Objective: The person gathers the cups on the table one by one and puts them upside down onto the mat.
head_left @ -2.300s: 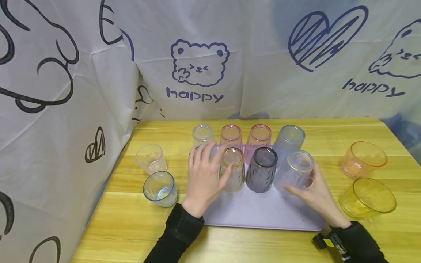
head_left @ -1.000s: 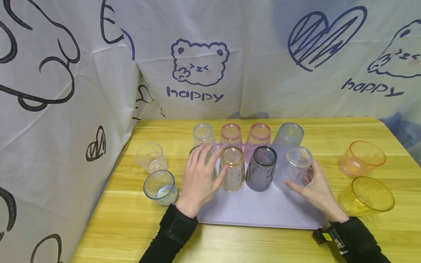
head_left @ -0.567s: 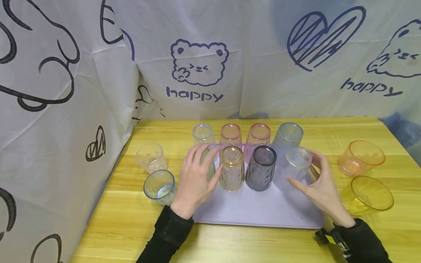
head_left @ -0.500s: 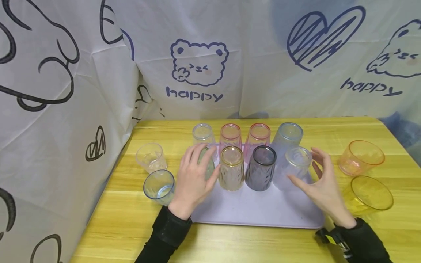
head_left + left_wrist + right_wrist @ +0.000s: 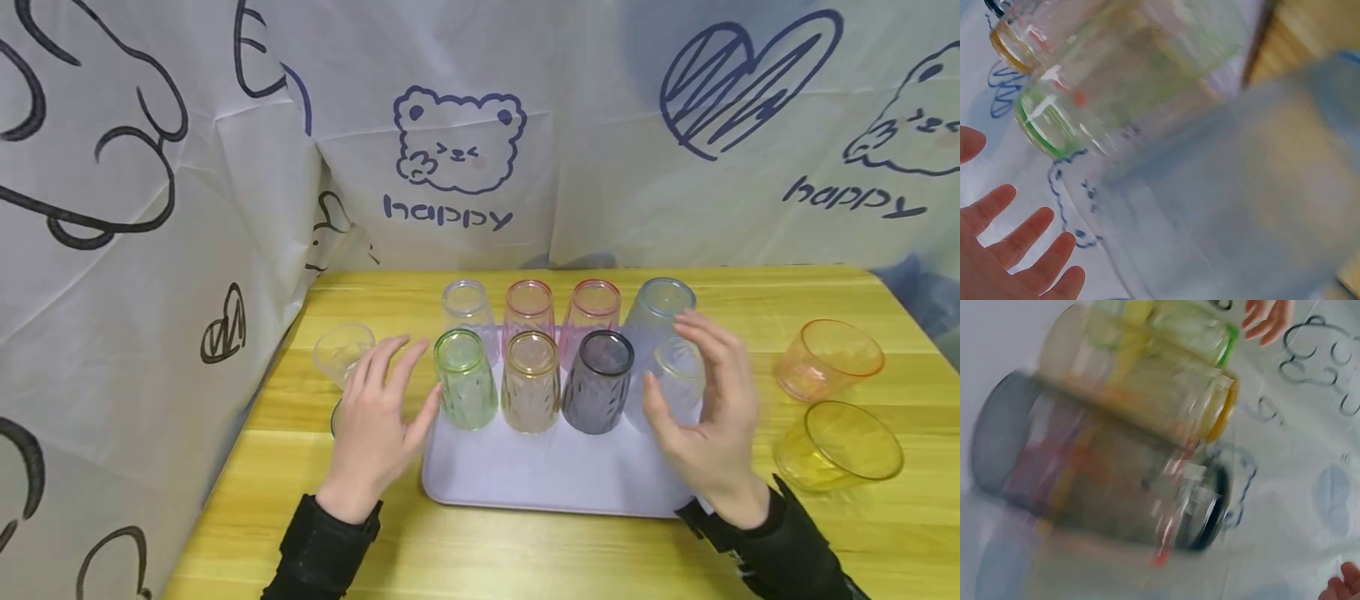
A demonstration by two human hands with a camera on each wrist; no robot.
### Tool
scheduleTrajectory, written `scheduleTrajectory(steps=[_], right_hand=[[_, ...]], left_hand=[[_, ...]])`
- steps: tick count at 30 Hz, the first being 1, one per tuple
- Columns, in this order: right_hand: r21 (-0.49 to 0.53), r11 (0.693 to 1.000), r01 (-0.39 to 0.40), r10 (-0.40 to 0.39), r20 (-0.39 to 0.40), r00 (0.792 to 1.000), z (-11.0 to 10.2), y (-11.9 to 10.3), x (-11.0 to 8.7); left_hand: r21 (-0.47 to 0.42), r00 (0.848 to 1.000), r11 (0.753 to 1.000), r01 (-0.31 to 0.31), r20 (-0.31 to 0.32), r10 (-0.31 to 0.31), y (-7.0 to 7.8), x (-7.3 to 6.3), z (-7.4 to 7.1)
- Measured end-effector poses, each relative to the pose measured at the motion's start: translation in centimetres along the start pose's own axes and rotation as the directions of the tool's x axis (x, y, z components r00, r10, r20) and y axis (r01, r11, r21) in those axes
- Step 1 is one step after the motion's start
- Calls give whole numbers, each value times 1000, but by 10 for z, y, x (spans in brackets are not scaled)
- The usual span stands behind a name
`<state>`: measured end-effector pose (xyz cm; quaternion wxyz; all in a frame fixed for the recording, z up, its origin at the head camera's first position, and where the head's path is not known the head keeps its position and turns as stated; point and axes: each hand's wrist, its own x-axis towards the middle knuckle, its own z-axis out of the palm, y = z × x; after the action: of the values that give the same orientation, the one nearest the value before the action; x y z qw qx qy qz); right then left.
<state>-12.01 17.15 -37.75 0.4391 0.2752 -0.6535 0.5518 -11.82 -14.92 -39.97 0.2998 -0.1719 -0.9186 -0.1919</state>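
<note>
Several tumblers stand upside down in two rows on a lilac tray [image 5: 547,475]. In front are a green tumbler [image 5: 467,392], an amber one, a dark grey tumbler [image 5: 597,383] and a clear tumbler [image 5: 675,387]. Behind them are a clear, two pink and a blue tumbler [image 5: 651,321]. My left hand [image 5: 378,425], fingers relaxed and spread, hovers left of the green tumbler and holds nothing. It hides most of a blue upright tumbler, large and blurred in the left wrist view [image 5: 1229,187]. My right hand [image 5: 712,417] is in front of the clear tumbler, thumb and fingers apart, holding nothing.
Upright on the wood-look table [image 5: 480,558] are a clear glass [image 5: 337,350] at the left, and an orange glass [image 5: 828,362] and a yellow glass [image 5: 836,450] at the right. A printed cloth [image 5: 600,167] hangs behind and along the left side.
My left hand has drawn back leftward from the green tumbler, uncovering it and covering the upright blue one. My right hand has come off the clear tumbler's side. The tumblers stay in place.
</note>
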Motion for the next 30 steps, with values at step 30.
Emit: scheduleTrajectory(steps=[30], right_hand=[[36, 518, -855, 532, 769, 355, 128, -19, -76]], left_hand=[[-342, 864, 823, 454, 392, -315, -86, -81, -26]])
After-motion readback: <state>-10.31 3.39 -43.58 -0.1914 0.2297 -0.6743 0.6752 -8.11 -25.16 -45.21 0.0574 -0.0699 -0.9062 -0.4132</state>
